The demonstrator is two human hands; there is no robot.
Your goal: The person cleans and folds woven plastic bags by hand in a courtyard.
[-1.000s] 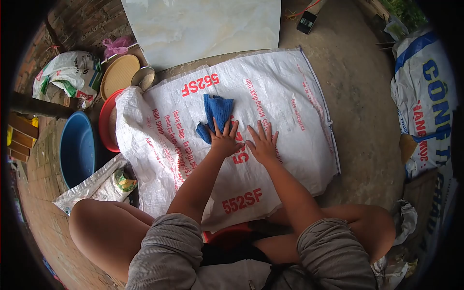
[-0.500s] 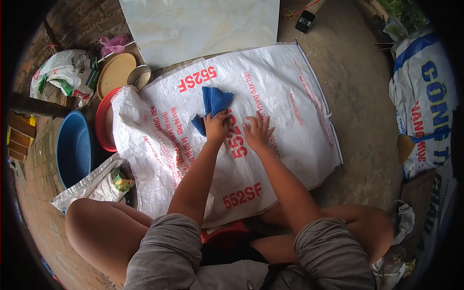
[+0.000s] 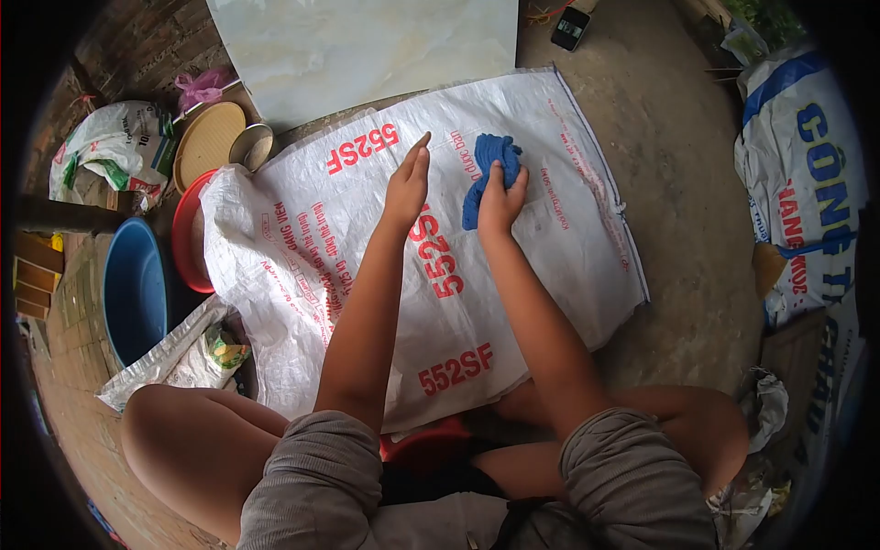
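Note:
A large white woven sack (image 3: 367, 247) with red "552SF" print lies spread on the floor in front of my crossed legs. My right hand (image 3: 501, 197) grips a crumpled blue cloth (image 3: 500, 151) over the sack's far right half. Part of the cloth hangs out to the left of the fingers. To its left, my left hand (image 3: 407, 188) holds nothing, its fingers stretched out and pointing away from me, side-on above the sack's middle print.
A marbled tile (image 3: 367, 46) stands beyond the sack. On the left are a blue basin (image 3: 136, 284), a red basin (image 3: 188, 238), a tan round tray (image 3: 209, 137) and a metal bowl (image 3: 251, 147). A phone (image 3: 570, 29) lies at the back; printed sacks (image 3: 797, 183) stand right.
The blue cloth has passed from my left hand to my right and moved right. My left hand has let go and lifted, moving away from me; the view has shifted slightly.

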